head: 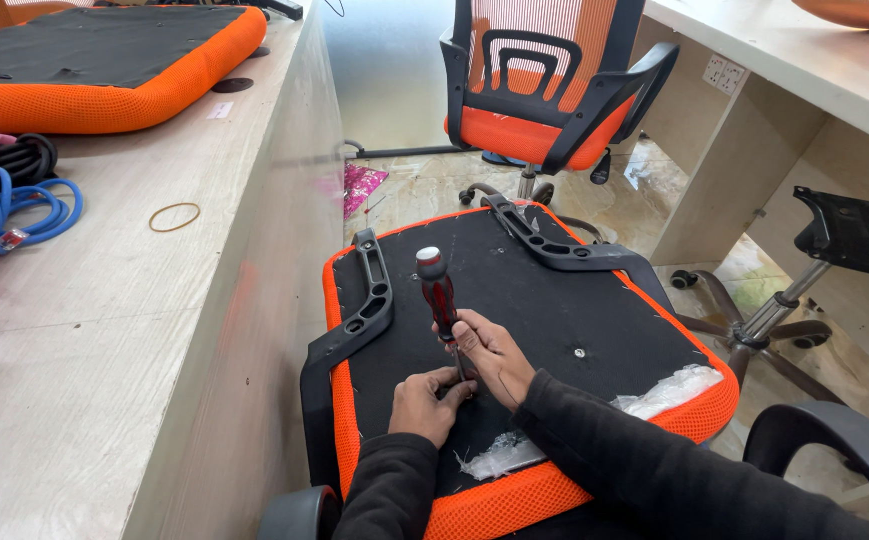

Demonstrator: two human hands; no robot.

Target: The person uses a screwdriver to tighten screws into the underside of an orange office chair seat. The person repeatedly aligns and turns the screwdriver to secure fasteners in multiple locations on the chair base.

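An upturned orange seat cushion [554, 320] with a black underside lay just beside the right edge of the bench [104, 330], and both hands worked at the near part of that underside. The right hand [494, 352] was wrapped around the lower end of a red-and-black screwdriver [439, 295], which stood nearly upright with its tip on the black panel. The left hand [424, 400] was curled close beside it, its fingers pinched at the tool's shaft near the tip. A black armrest [364, 300] lay along the cushion's left edge, and another [544, 240] along its far edge. Torn clear plastic [669, 390] clung to the near orange rim. On the bench lay a second orange cushion [104, 65] at the far edge, blue cable [14, 205] and a rubber band [174, 216]. An orange office chair [544, 90] stood beyond.
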